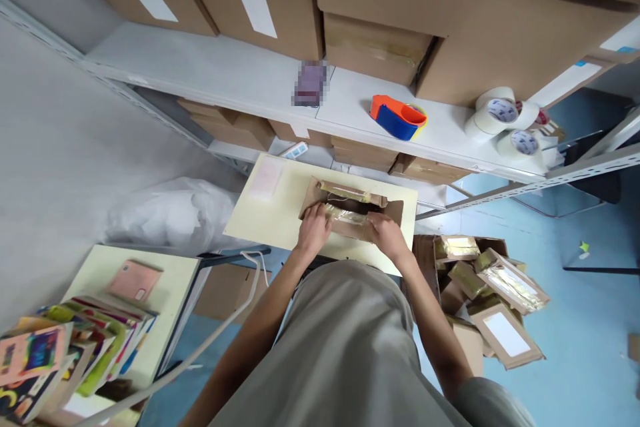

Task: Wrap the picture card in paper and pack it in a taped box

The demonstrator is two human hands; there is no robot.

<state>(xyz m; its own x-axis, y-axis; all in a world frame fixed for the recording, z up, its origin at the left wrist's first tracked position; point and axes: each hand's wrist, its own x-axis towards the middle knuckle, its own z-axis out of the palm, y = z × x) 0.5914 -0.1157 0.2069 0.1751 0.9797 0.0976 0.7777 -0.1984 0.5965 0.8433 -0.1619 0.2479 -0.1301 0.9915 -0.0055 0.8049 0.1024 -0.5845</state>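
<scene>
A small cardboard box (349,217) sits on the pale yellow tabletop (270,213), its top flaps parted and a dark gap showing between them. Shiny tape clings to the edges of the flaps. My left hand (314,232) is closed on the near flap at its left end. At the other end of that same flap, my right hand (387,235) grips with bent fingers. The fingertips are partly hidden, and what lies inside the box is too dark to make out.
Above the table runs a shelf (200,67) with large cartons, an orange and blue tape dispenser (397,119) and tape rolls (501,112). Taped boxes (505,333) are piled at right. Books (95,340) lie on the left table, near a white cable (220,333).
</scene>
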